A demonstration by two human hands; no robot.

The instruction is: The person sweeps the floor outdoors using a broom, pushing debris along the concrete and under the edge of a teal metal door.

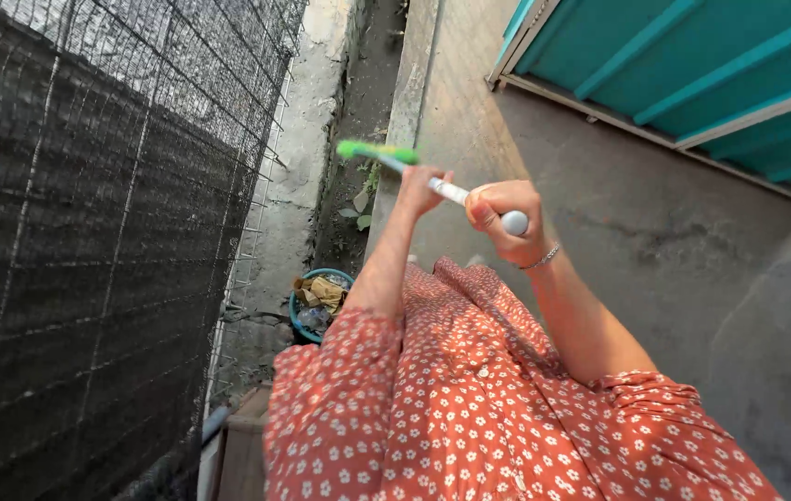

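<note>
One black mesh net [89, 250] over a wire grid fills the left side, coarse and dark. One rough concrete floor [618, 223] spreads on the right, edged above by one teal ribbed metal door [692, 65]. One red dress [469, 399] with small white flowers covers the lower middle. One round teal tub [319, 301] of scraps sits on the ground near the net. One thin stick [442, 188], white with a green blurred end and a rounded grey butt, runs slantwise through both fists. The right hand [504, 221] is clenched around its butt; the left hand [419, 188] is curled around it farther up, just beside.
</note>
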